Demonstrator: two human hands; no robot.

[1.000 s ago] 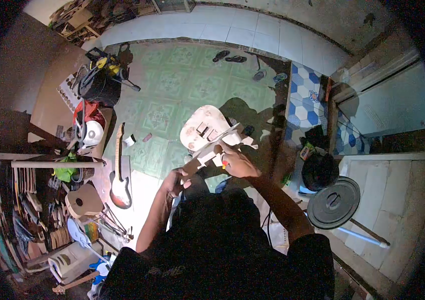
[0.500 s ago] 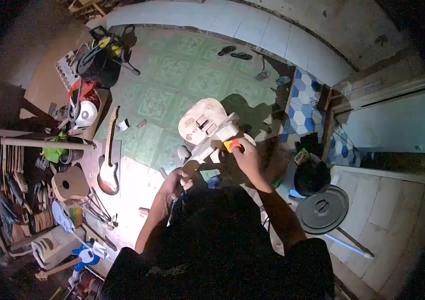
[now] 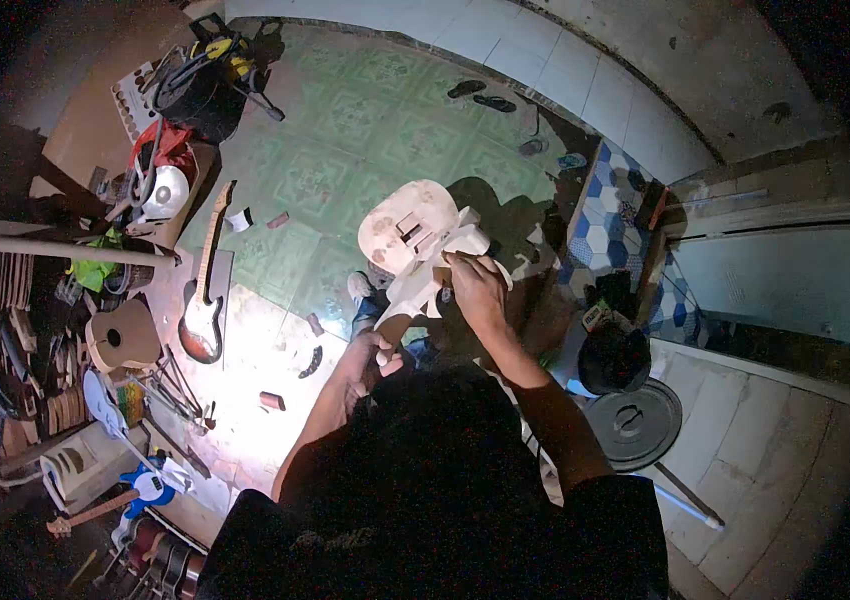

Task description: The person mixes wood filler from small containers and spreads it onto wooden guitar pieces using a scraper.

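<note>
A pale wooden guitar body (image 3: 382,228) with dark cut-out cavities and brownish blotches is held up in front of me, over the floor. Pale wood reaches from it back toward me, ending in a browner, shaded part. Around that near end, the fingers of my left hand (image 3: 357,365) are closed. My right hand (image 3: 482,292) bends over the right side of the wood, fingertips together and pressed down on it. What lies beneath those fingertips is hidden.
On the left, a sunburst electric guitar (image 3: 203,325) lies on the floor beside an acoustic guitar body (image 3: 123,340) and a blue guitar (image 3: 150,487). A lidded bin (image 3: 630,425) stands at right. Sandals (image 3: 480,97) lie far off; a red-brown block (image 3: 272,401) sits near left.
My right hand has shifted up and turned over the wood; the yellow-and-red piece seen in its fingers is out of sight. The camera view has tilted slightly, showing more floor near my left hand.
</note>
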